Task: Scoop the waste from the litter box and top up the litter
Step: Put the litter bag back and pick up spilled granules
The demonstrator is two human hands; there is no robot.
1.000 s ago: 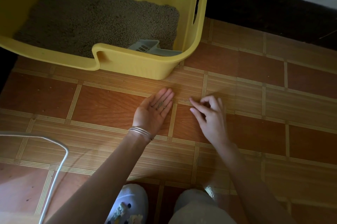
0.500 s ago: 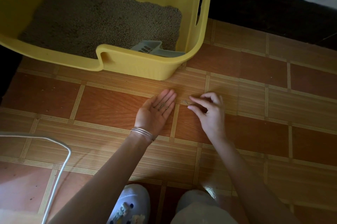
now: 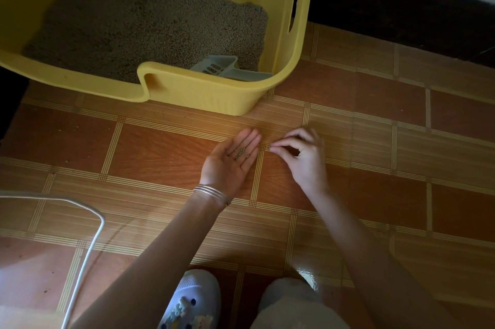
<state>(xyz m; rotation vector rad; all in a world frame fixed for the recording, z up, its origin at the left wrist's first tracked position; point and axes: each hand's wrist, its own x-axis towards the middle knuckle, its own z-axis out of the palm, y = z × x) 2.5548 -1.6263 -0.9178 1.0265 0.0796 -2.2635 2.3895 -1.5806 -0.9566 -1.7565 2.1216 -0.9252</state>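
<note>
The tall yellow plastic litter box (image 3: 187, 93) sits at the top left on the brown patterned tile floor (image 3: 160, 152), its long axis running left to right, its low entry notch facing the person. Grey-brown granular litter (image 3: 150, 23) covers its bottom. Tucked in the near right corner is a pale grey plastic slotted scoop (image 3: 217, 67), scoop end toward the left, handle running right along the front wall, partly hidden by the rim.

Down on the floor, just in front of the box, the left hand (image 3: 230, 162) lies palm up, fingers flat and spread open, a few stray litter granules (image 3: 241, 152) cupped on the fingers. Silver bangles (image 3: 211, 193) ring that wrist. Right beside it, the right hand (image 3: 302, 157) has thumb and forefinger pinched together near the left fingertips; what they pinch is too small to tell.

A white wire frame (image 3: 80, 235) curves in at lower left. A white clog shoe (image 3: 192, 299) shows at the bottom edge. Nothing lies between hands and box.
</note>
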